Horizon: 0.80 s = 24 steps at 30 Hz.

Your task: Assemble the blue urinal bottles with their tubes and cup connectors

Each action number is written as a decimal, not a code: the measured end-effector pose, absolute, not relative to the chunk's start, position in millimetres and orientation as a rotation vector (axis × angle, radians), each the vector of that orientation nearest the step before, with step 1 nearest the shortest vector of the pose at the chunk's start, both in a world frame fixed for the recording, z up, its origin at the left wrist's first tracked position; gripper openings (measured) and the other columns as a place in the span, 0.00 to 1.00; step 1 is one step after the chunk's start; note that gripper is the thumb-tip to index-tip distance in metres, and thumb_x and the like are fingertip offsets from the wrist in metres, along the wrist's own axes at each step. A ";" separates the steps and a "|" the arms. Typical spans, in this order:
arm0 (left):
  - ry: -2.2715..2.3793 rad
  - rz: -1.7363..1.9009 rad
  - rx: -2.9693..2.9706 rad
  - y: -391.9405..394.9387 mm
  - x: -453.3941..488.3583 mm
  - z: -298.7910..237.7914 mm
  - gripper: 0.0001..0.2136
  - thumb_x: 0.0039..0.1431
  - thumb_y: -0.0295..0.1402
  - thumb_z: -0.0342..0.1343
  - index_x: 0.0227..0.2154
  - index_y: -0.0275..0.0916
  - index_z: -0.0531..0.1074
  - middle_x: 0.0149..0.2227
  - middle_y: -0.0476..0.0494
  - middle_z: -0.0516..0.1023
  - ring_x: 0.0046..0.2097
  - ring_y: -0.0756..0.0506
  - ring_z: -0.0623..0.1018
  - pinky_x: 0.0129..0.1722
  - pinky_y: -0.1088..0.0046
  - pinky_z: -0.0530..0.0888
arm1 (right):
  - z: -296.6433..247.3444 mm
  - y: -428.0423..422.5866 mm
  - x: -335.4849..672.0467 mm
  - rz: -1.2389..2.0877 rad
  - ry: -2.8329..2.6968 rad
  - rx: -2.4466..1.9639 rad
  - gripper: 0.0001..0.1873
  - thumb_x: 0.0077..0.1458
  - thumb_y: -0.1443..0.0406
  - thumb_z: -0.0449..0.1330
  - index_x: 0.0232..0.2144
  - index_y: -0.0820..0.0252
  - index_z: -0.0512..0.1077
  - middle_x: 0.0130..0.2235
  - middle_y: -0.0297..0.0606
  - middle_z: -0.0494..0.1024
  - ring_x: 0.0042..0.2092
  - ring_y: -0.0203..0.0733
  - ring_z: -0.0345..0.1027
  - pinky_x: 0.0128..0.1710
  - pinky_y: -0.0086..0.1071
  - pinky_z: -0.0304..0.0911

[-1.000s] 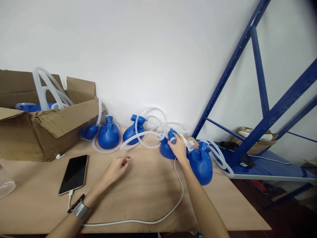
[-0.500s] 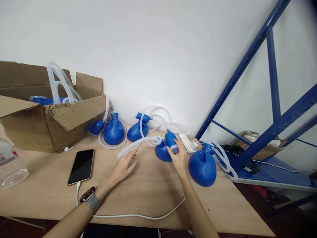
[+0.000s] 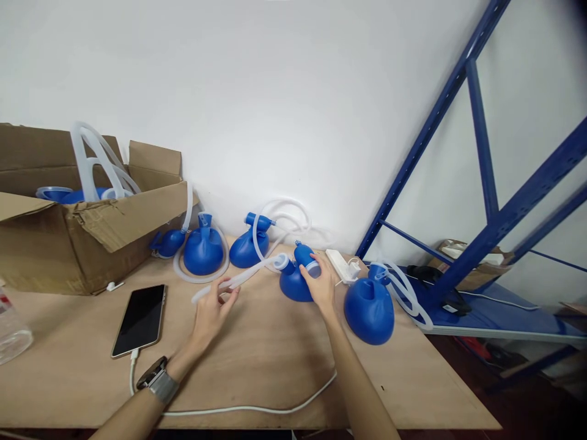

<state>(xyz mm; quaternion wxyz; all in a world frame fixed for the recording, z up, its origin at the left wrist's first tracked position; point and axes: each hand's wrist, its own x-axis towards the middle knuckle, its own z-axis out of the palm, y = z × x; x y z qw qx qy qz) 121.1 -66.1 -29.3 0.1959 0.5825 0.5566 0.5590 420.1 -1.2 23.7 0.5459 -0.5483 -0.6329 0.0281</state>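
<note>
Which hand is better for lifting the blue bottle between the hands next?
Probably the right hand: it touches the blue cylinder by the blue bottle, while the left hand is at the white tube.

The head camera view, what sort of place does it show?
Probably a storeroom or small workshop: several similar blue bottles with pale tubing stand on a wooden table, beside an open cardboard box of blue pieces and tubes, with a blue metal rack to the right.
</note>
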 end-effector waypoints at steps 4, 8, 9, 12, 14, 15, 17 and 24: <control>1.438 1.588 1.614 -71.1 122.9 -30.5 0.18 0.58 0.52 0.60 0.38 0.42 0.74 0.28 0.45 0.84 0.23 0.46 0.77 0.27 0.70 0.72 | 45.1 5.1 403.6 -0.021 -1.535 -1.597 0.24 0.63 0.55 0.62 0.56 0.60 0.75 0.58 0.50 0.79 0.59 0.57 0.73 0.61 0.48 0.66; 1.309 1.560 1.546 -76.1 131.1 -30.8 0.20 0.52 0.55 0.65 0.34 0.42 0.74 0.28 0.44 0.85 0.28 0.43 0.82 0.26 0.71 0.74 | 64.6 12.5 381.8 -0.046 -1.573 -1.724 0.23 0.65 0.59 0.61 0.59 0.59 0.73 0.58 0.54 0.77 0.58 0.60 0.74 0.58 0.49 0.67; 1.282 1.547 1.515 -76.4 132.3 -29.6 0.21 0.52 0.55 0.66 0.33 0.42 0.73 0.28 0.43 0.85 0.29 0.42 0.83 0.26 0.71 0.75 | 67.0 13.3 377.8 -0.059 -1.602 -1.758 0.24 0.65 0.60 0.61 0.61 0.59 0.72 0.59 0.55 0.76 0.58 0.61 0.75 0.57 0.49 0.67; 1.219 1.515 1.403 -73.9 129.7 -23.4 0.23 0.53 0.57 0.65 0.33 0.41 0.70 0.25 0.41 0.84 0.29 0.40 0.84 0.23 0.72 0.74 | 68.2 14.0 377.4 -0.044 -1.676 -1.861 0.32 0.65 0.57 0.62 0.68 0.56 0.65 0.63 0.58 0.72 0.59 0.64 0.74 0.57 0.51 0.67; 1.189 1.515 1.329 -70.5 123.4 -18.7 0.25 0.53 0.59 0.64 0.33 0.41 0.68 0.24 0.40 0.84 0.28 0.40 0.84 0.23 0.72 0.74 | 65.4 15.3 388.0 0.087 -1.682 -1.836 0.44 0.59 0.52 0.67 0.71 0.57 0.59 0.66 0.58 0.70 0.65 0.65 0.68 0.61 0.51 0.65; 1.176 1.519 1.296 -68.7 119.7 -16.7 0.26 0.52 0.59 0.65 0.34 0.41 0.67 0.24 0.39 0.84 0.27 0.40 0.84 0.23 0.71 0.75 | 63.5 16.2 395.3 0.183 -1.667 -1.797 0.51 0.55 0.50 0.70 0.73 0.59 0.56 0.67 0.59 0.68 0.67 0.64 0.66 0.62 0.51 0.64; 1.150 1.520 1.247 -65.6 113.0 -13.9 0.27 0.49 0.60 0.67 0.33 0.41 0.66 0.26 0.37 0.85 0.25 0.41 0.82 0.24 0.69 0.76 | 59.7 17.1 410.4 0.365 -1.626 -1.702 0.59 0.46 0.49 0.74 0.73 0.63 0.55 0.68 0.60 0.67 0.68 0.63 0.65 0.63 0.49 0.64; 1.079 1.480 1.266 -67.6 109.7 -16.3 0.33 0.52 0.58 0.67 0.50 0.39 0.68 0.42 0.32 0.87 0.37 0.37 0.86 0.30 0.67 0.78 | 58.7 -4.2 429.5 0.481 -1.678 -1.446 0.47 0.39 0.64 0.72 0.64 0.54 0.69 0.64 0.47 0.74 0.65 0.59 0.68 0.66 0.51 0.61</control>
